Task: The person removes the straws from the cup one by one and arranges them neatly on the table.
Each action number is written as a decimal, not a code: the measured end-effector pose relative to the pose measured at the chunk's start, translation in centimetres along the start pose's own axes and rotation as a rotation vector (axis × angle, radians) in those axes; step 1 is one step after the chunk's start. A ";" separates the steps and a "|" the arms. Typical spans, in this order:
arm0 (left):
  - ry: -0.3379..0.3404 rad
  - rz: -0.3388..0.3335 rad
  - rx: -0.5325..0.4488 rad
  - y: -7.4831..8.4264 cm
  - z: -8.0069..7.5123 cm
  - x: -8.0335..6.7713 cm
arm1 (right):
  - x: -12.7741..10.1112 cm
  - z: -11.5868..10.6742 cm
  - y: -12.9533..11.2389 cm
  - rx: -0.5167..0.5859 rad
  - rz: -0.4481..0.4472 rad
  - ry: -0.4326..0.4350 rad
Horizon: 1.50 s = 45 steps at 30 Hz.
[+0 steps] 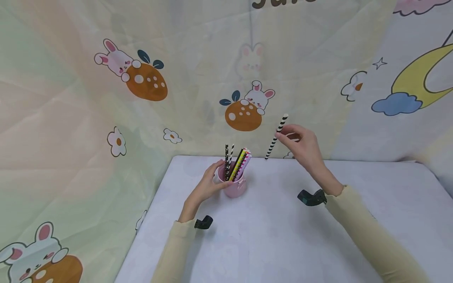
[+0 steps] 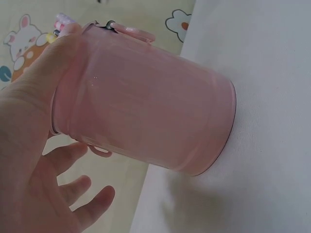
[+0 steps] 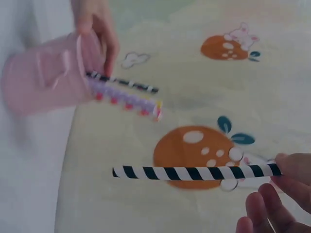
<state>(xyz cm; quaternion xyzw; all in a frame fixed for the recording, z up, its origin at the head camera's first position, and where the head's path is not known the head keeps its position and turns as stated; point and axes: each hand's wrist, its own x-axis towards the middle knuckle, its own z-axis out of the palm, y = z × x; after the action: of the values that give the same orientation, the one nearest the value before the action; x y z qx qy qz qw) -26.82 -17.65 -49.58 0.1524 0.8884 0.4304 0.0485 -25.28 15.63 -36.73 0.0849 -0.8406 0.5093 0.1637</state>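
My right hand [image 1: 303, 146] pinches a straw-like stick [image 1: 271, 147] with black-and-white spiral stripes, between thumb and fingertips near its upper end. It tilts in the air to the right of a pink cup [image 1: 234, 190]. In the right wrist view the stick [image 3: 194, 173] shows most of its length, its far end free. My left hand [image 1: 206, 184] holds the cup at its rim, thumb on the near side and fingers behind. In the left wrist view the cup [image 2: 150, 102] shows small handles, and several fingers hang loosely behind it. Several patterned sticks [image 1: 240, 163] lean inside the cup.
The cup stands upright on a white table [image 1: 262, 236] near its back edge. Behind hangs a pale cloth backdrop [image 1: 198, 78] printed with rabbits, flowers and a moon. Each wrist wears a black camera mount, such as the right one [image 1: 311, 197].
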 end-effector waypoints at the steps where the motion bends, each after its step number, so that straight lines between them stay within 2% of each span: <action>1: -0.001 -0.004 0.000 0.0 0.0 0.0 | 0.2 -0.1 0.3 -0.029 0.006 -0.022; 7: -0.006 -0.008 -0.020 0.0 0.0 0.0 | 1.3 -0.4 2.1 -0.245 0.002 -0.188; 13: -0.004 0.001 -0.022 0.0 0.0 0.0 | 1.8 0.8 3.8 -0.619 -0.092 -0.372; 16: -0.005 0.001 -0.028 -0.1 0.0 0.0 | 1.8 1.7 4.7 -0.763 -0.148 -0.434; 20: -0.009 -0.011 -0.037 -0.1 0.0 0.0 | 1.7 3.1 6.1 -0.886 -0.178 -0.492; 26: -0.010 -0.021 -0.049 -0.1 0.1 0.0 | 1.5 5.7 9.2 -1.015 -0.180 -0.569; 32: -0.011 -0.033 -0.054 -0.1 0.2 0.0 | 1.1 7.8 11.4 -1.149 -0.237 -0.577; 39: -0.012 -0.037 -0.053 0.0 0.3 0.0 | 0.8 8.5 12.2 -1.168 -0.235 -0.554; 45: -0.006 -0.052 -0.047 0.0 0.3 0.0 | 0.9 8.4 12.0 -1.160 -0.211 -0.572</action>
<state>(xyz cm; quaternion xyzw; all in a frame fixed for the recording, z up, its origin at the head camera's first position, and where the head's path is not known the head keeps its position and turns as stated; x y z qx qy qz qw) -26.79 -17.41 -49.73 0.1294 0.8816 0.4490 0.0659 -31.41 13.83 -49.97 0.1969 -0.9764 -0.0884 0.0023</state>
